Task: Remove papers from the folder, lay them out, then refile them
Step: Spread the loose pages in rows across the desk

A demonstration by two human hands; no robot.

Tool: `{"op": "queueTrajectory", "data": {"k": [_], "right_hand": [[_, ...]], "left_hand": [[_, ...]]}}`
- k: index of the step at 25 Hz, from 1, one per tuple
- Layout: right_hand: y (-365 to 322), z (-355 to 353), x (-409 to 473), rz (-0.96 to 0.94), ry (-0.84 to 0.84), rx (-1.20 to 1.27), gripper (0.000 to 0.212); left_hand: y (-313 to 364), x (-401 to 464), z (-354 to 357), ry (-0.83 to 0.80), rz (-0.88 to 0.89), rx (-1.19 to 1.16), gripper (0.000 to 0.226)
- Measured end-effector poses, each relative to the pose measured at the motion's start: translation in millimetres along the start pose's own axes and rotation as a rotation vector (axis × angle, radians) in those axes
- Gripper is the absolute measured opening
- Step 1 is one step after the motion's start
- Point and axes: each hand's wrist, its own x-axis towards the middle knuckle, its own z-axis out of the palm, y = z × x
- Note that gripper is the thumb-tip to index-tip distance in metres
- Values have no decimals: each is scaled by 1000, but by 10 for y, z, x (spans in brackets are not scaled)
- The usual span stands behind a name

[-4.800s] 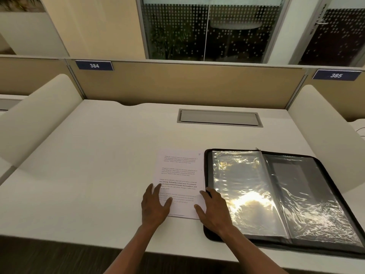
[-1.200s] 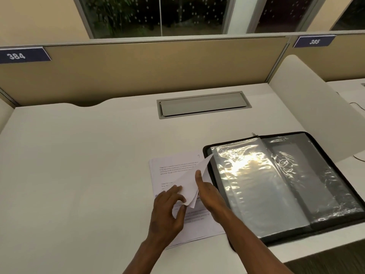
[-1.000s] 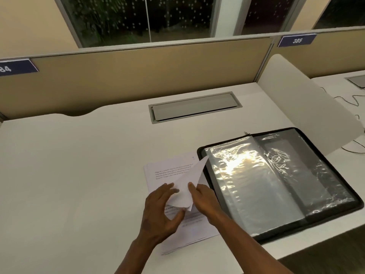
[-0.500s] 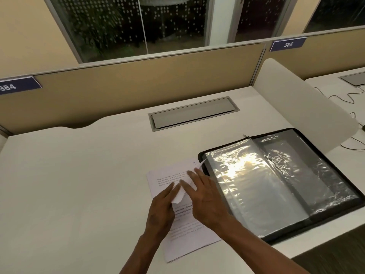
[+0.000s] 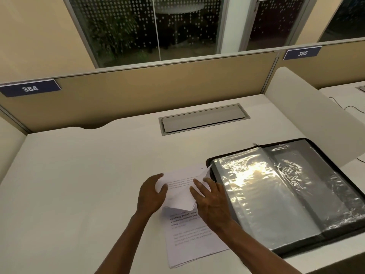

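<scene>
White printed paper sheets (image 5: 192, 242) lie in a stack on the pale counter (image 5: 79, 184), just left of the open black zip folder (image 5: 320, 194) and touching its near-left edge. Clear, glossy plastic sleeves (image 5: 260, 196) fill the folder, reflecting a bright light. Top sheets of the stack (image 5: 180, 196) are folded over toward the person, blank underside showing. Left hand (image 5: 151, 195): grip curled around the left edge of the folded sheets, thumb on top. Right hand (image 5: 212, 202): fingers spread and nearly straight, pressing on the folded sheets' right side beside the folder; it grips nothing. Behind, a grey recessed cable hatch (image 5: 203, 119) sits in the counter, before a tan partition (image 5: 158, 89) bearing blue number plates "384" (image 5: 30, 88) and "385" (image 5: 302, 53).
</scene>
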Motion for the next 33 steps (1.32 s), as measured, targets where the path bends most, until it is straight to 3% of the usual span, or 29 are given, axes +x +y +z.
{"op": "queueTrajectory", "data": {"k": [2, 5, 10, 13, 20, 24, 28, 30, 33], "right_hand": [[-5, 1, 7, 3, -15, 10, 50], [-35, -9, 24, -4, 0, 12, 51], [-112, 11, 52, 24, 12, -21, 49], [-131, 14, 76, 31, 44, -6, 45], [-127, -23, 233, -19, 214, 44, 22], [-127, -1, 294, -65, 297, 74, 22], [-88, -27, 333, -83, 286, 115, 40], [-48, -58, 337, -126, 314, 103, 27], [-25, -93, 314, -141, 339, 99, 16]], "left_hand": [[-83, 175, 117, -20, 6, 312, 56], [-142, 321, 223, -16, -17, 421, 56], [41, 338, 182, 181, -39, 111, 43], [282, 181, 92, 285, 49, -6, 24], [697, -550, -62, 129, 299, -178, 9], [704, -673, 20, 130, 240, -221, 17], [723, -713, -14, 89, 228, -245, 17], [747, -664, -70, 56, 197, -344, 13], [572, -336, -53, 151, -13, -344, 17]]}}
